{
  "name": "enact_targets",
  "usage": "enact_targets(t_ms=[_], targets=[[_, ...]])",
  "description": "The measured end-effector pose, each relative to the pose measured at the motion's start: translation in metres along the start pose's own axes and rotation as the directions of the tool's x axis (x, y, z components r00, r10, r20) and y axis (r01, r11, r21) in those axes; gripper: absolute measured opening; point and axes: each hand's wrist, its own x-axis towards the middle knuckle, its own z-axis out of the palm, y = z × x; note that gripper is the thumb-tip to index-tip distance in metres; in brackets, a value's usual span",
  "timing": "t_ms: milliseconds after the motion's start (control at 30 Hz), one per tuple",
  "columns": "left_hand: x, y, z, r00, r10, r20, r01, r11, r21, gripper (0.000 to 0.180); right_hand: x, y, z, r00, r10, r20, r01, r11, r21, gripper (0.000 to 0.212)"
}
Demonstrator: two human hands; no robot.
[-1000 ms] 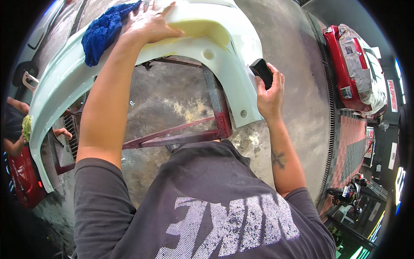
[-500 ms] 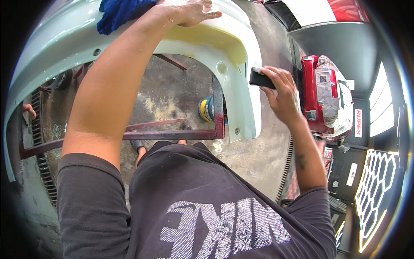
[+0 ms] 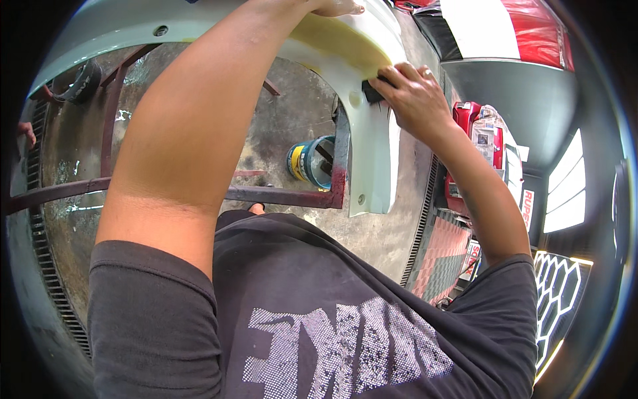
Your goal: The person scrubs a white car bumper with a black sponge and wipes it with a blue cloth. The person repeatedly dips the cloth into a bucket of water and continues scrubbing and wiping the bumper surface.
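A pale, glossy car bumper (image 3: 373,163) arches across the top, with a yellowish patch (image 3: 342,41) along its curve. My right hand (image 3: 415,100) grips a black block (image 3: 371,92), which looks like a sanding block, against the bumper's inner edge at the right bend. My left arm reaches up over the bumper. At the upper picture edge, my left hand (image 3: 335,6) rests on or just above the bumper, mostly cut off; its visible fingertips stretch to the right. Only a sliver of blue cloth shows beside that arm at the top.
A dark red metal stand (image 3: 282,196) lies beneath the bumper, with a blue and yellow bucket (image 3: 302,163) beside its post. At far left another person's hand (image 3: 26,133) shows near a floor grate (image 3: 43,233). To the right stands a red car (image 3: 465,116) partly covered in paper.
My right hand has moved left and up, bringing the black block from beside the bumper onto its edge. The view has shifted, so the blue cloth and left hand are mostly out of the picture.
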Motion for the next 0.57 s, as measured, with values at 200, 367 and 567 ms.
enact_targets(t_ms=[200,367,567], targets=[[0.011,-0.016,0.017,0.996,0.057,-0.067,-0.054,0.997,0.053,0.048,-0.009,-0.003,-0.009,0.991,-0.032,0.131,0.020,0.996,0.088,0.044],[0.016,-0.011,0.040,0.974,0.053,-0.219,-0.008,0.979,0.204,0.051,0.016,0.014,0.005,0.995,-0.080,-0.056,0.079,0.997,-0.020,0.042],[0.020,-0.017,0.037,0.994,0.044,-0.097,-0.039,0.998,0.045,0.055,-0.020,0.008,-0.005,0.997,-0.057,0.060,0.049,0.992,0.120,0.038]])
